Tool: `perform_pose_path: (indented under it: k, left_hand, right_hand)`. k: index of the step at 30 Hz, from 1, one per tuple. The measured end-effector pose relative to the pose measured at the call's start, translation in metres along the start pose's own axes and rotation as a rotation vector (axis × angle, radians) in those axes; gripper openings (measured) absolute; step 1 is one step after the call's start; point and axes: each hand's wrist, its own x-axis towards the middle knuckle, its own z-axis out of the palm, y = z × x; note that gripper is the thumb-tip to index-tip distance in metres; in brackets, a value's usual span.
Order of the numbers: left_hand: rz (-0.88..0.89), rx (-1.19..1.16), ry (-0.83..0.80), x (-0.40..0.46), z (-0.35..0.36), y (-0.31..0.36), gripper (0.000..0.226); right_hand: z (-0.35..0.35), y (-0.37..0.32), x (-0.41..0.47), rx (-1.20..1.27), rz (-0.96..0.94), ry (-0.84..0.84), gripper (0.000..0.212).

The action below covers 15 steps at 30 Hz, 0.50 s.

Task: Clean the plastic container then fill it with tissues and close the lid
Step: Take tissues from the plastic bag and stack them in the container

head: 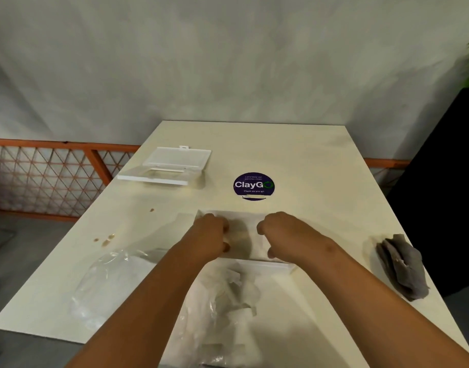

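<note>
On the cream table (294, 155), right in front of us, we see 2 hands, the left hand (210, 236) and the right hand (278, 233), with fingers curled down onto the clear plastic container (245, 235), near loose tissues (228, 296) and a gray cloth (402, 266).

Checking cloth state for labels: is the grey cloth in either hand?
No: the crumpled grey cloth lies on the cream table to the right, apart from both hands.
</note>
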Motion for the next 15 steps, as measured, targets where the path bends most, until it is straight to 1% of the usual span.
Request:
perform_pose_path:
  k: [2,5,9,13,15]
  left_hand:
    - [-0.014,0.033,-0.009,0.0040,0.0000,0.0020,0.050]
    - [-0.022,0.035,0.007,0.0075,0.0026,0.0011,0.049]
    - [-0.035,0.000,0.015,0.0076,0.0049,-0.0007,0.048]
    - [-0.039,-0.021,0.009,0.0057,0.0030,0.0002,0.051]
    - [-0.042,-0.114,0.001,-0.0001,-0.0007,-0.0018,0.049]
  right_hand:
    - [0.0028,-0.0037,0.0057,0.069,0.011,-0.057,0.026]
    - [0.0028,-0.0052,0.0106,0.124,0.018,-0.075,0.023]
    - [-0.0006,-0.0080,0.0110,0.029,0.014,-0.179,0.036]
    - [0.0003,-0.0095,0.0116,0.031,0.015,-0.145,0.035]
    - [0.0004,-0.0089,0.0093,0.104,0.037,-0.125,0.034]
